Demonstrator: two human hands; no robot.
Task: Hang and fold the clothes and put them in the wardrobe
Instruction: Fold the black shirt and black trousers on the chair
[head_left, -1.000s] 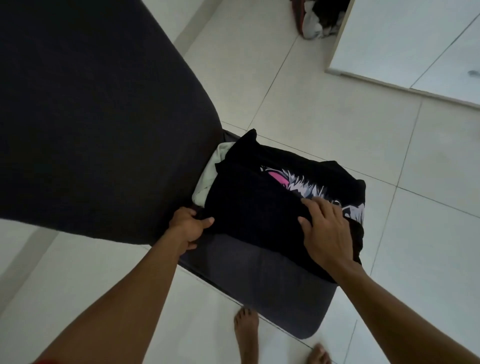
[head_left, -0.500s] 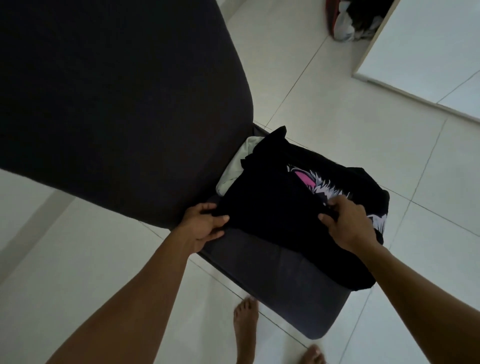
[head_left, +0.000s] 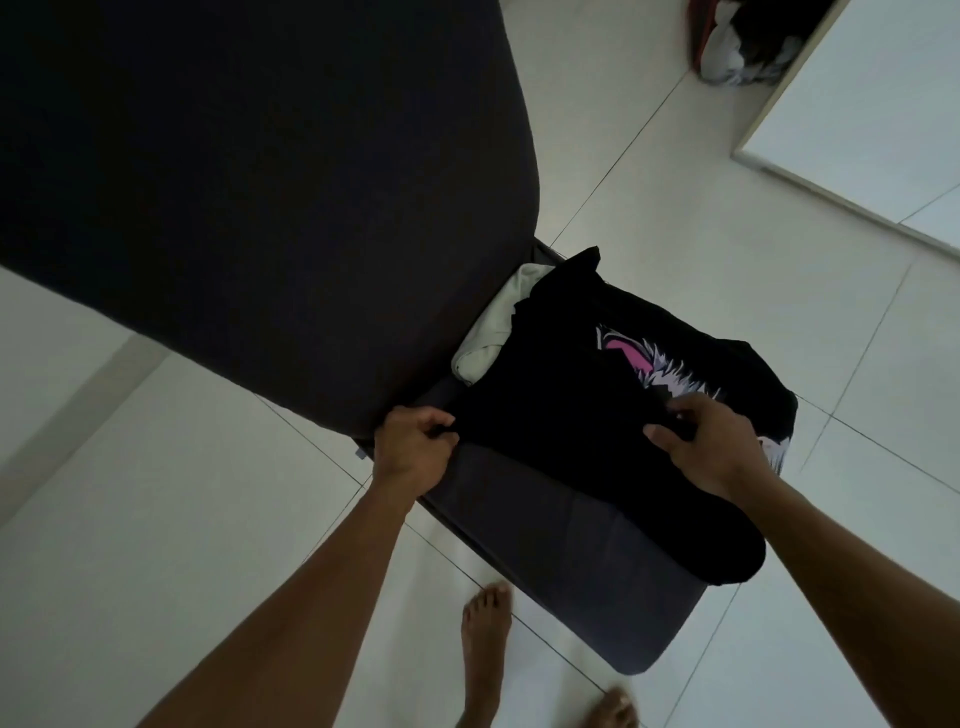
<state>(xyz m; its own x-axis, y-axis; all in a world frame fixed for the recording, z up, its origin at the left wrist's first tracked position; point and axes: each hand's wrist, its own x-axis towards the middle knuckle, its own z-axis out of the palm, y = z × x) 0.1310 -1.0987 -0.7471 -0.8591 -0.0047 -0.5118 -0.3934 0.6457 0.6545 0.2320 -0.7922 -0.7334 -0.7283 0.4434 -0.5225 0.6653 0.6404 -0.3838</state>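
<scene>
Both of my hands grip a black printed T-shirt (head_left: 582, 395) lying on the dark chair seat (head_left: 561, 540): my left hand (head_left: 413, 444) pinches its near-left corner by the seat's left edge, and my right hand (head_left: 711, 447) curls over a fold toward the seat's right edge. Partly folded, the shirt covers a pale garment (head_left: 498, 322) tucked against the chair's backrest (head_left: 260, 197). I judge the task early: folding is unfinished, and nothing seen is hung or in a wardrobe.
</scene>
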